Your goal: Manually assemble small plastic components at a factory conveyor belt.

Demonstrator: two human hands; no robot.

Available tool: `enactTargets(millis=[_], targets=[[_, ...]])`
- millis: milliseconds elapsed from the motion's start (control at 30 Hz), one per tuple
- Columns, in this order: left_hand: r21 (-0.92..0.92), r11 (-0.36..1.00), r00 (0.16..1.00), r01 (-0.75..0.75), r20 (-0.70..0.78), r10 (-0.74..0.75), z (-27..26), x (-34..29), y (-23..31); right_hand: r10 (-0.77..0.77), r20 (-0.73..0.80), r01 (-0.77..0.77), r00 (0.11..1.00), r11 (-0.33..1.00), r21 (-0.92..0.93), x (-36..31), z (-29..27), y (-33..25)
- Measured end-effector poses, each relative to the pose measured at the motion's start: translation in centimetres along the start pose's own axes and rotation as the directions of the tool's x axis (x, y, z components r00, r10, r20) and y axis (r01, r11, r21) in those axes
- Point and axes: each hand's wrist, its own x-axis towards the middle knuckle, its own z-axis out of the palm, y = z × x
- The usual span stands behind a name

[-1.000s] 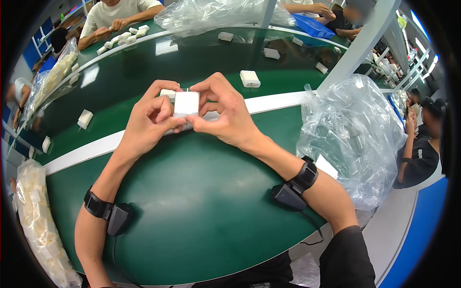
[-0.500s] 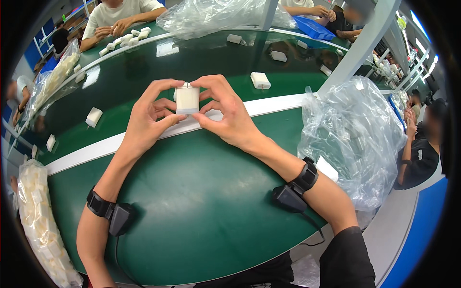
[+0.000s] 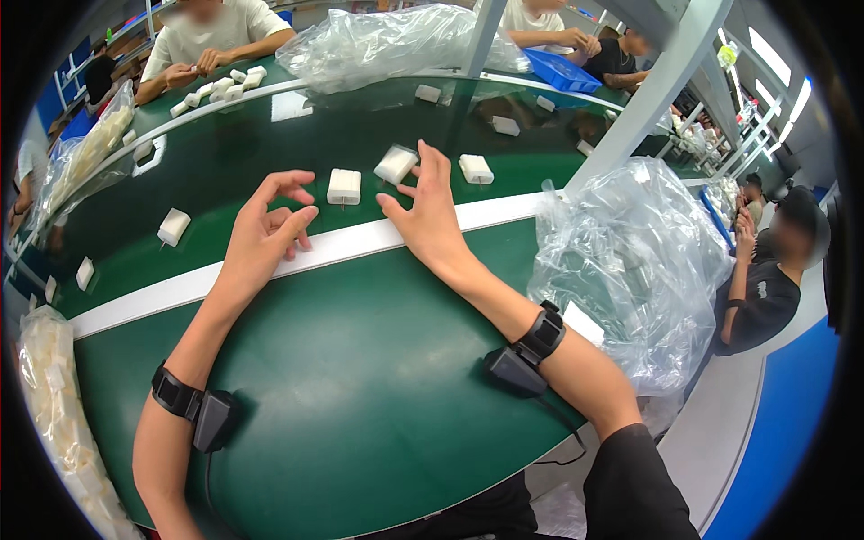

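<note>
The left hand [image 3: 256,232] is over the white rail [image 3: 360,241], its fingers loosely curved and parted — nothing in them. The right hand [image 3: 435,211] has its thumb and fingers spread beside a tilted white block [image 3: 395,166]; whether a fingertip touches it, I cannot tell. Between the hands, a second white block [image 3: 344,185] (its thin pin [image 3: 343,207] facing the rail) lies on the dark green belt [image 3: 243,153] — beyond the green tabletop [image 3: 360,387].
</note>
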Motion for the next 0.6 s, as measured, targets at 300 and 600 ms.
enactTargets(millis=[300, 600], targets=[[-0.042, 0.999, 0.999, 0.024, 0.028, -0.022, -0.1, 0.2, -0.6, -0.031, 0.255, 0.119, 0.966, 0.933, -0.339, 1.0, 0.3, 1.4], [-0.145, 0.989, 0.997, -0.018, -0.075, 0.007, 0.5, 0.8, -2.0, -0.201, 0.289, 0.237, 0.936, 0.967, -0.096, 0.2, 3.8, -3.7]])
